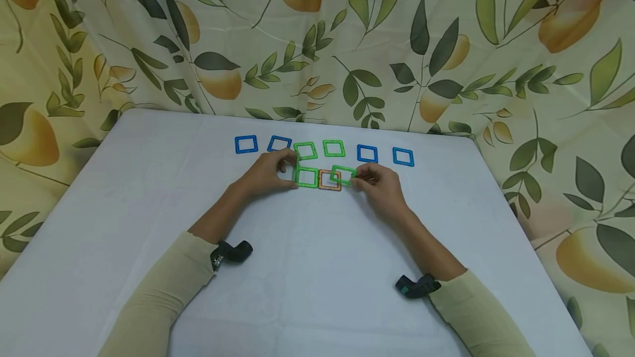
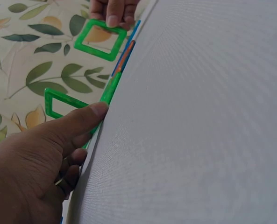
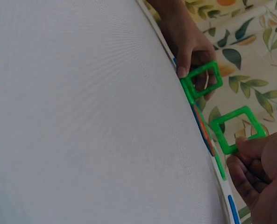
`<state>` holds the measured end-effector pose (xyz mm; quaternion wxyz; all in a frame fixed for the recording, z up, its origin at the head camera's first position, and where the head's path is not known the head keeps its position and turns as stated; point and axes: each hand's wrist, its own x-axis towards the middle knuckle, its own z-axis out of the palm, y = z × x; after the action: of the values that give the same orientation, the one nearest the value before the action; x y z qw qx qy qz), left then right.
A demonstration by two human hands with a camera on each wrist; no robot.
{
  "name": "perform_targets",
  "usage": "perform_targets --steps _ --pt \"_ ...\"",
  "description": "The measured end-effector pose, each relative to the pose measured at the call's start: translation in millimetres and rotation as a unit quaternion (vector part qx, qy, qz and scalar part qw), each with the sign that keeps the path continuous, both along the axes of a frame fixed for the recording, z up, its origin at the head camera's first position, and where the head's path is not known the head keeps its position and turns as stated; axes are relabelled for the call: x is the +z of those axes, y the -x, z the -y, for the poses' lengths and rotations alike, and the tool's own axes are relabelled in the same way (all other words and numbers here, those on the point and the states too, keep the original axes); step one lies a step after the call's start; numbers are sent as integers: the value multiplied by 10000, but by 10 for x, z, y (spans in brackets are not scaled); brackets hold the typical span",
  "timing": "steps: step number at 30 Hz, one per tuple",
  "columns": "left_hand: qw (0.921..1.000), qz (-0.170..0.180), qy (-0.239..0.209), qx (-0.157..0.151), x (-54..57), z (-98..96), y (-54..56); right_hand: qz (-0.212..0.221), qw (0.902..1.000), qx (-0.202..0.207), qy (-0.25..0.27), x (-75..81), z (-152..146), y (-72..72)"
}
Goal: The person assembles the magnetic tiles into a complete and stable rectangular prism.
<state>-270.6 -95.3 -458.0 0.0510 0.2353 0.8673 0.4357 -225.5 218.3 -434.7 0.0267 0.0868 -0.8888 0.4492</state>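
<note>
My left hand [image 1: 268, 174] pinches an upright green square frame tile [image 3: 217, 74], its thumb at the base beside a flat green square tile [image 1: 307, 186]. To the right of that flat tile, an orange square tile [image 1: 329, 189] lies against it on the table. My right hand [image 1: 384, 186] holds another green square tile [image 2: 82, 38] by one edge, between thumb and fingers. This tile is raised above the table and tilted, overlapping the orange one in the head view. The left fingers behind the upright tile are partly hidden.
Behind the hands, a row on the white-covered table [image 1: 297, 269] has two blue tiles [image 1: 246, 152] at left, two green tiles [image 1: 334, 155] in the middle and two blue tiles [image 1: 403, 165] at right. A leaf-and-fruit patterned cloth [image 1: 317, 87] hangs beyond the far edge.
</note>
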Motion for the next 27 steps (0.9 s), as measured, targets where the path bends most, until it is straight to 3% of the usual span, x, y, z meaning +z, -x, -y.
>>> perform_targets --steps 27 --pt "9999 -141 -11 -67 -47 17 36 -79 9988 354 335 -18 235 -22"
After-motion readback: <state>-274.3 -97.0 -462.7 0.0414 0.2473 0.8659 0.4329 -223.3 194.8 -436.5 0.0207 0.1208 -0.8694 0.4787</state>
